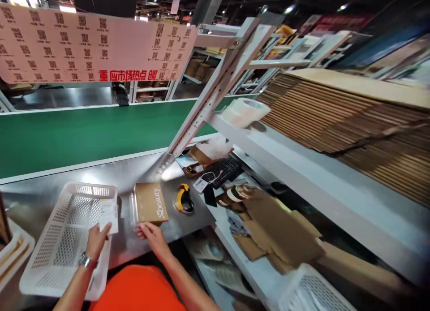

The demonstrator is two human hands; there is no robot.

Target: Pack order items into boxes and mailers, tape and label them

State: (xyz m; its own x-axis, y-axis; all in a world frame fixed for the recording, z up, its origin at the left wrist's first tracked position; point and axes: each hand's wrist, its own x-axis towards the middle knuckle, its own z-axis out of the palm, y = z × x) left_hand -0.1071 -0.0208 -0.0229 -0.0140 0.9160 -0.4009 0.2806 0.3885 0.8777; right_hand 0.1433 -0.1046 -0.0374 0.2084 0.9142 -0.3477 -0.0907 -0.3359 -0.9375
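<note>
The right hand (151, 234) touches, fingers open, the near short end of the brown box (150, 203); left of it, the left hand (96, 240) pinches a paper slip (108, 215).

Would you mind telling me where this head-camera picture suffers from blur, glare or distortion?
In the head view, the edges smear: the cardboard stack and tape roll are motion-blurred; ceiling lights glare off the steel table; the wide lens slants the shelf post; the brown box at the right hand and the paper slip in the left hand are sharp.
</note>
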